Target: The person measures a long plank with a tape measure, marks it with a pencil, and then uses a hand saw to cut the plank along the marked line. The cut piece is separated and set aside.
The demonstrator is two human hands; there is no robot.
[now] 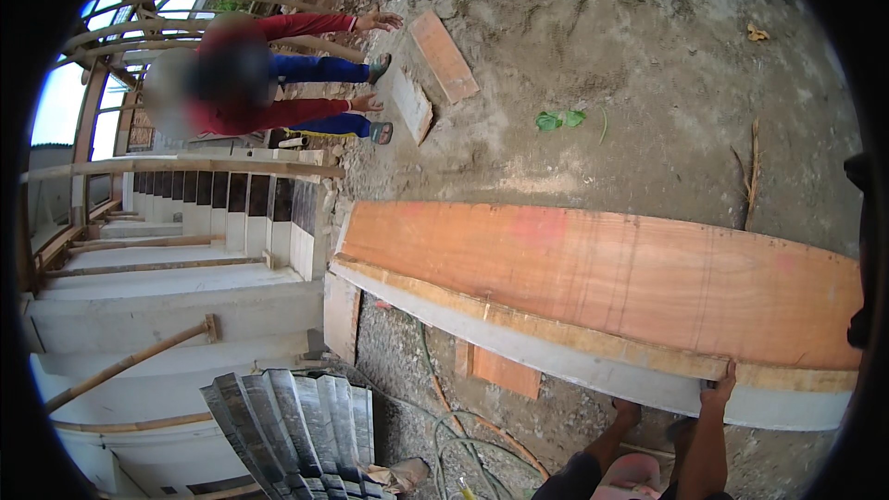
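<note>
Got the right hand [720, 383] curled closed on the near batten [593, 339] of a long plywood panel [574, 268], toward its right end. Can't see the left hand. Lies just ahead, lengthwise left to right, stopping short of the co-worker in red [310, 69].

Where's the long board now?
In the head view, the board lies mostly right of centre, below the green leaves; the right hand grips its lower edge.

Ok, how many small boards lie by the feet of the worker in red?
2: an orange-brown board, and beside it a paler board, closer to the feet. None seems hidden.
</note>
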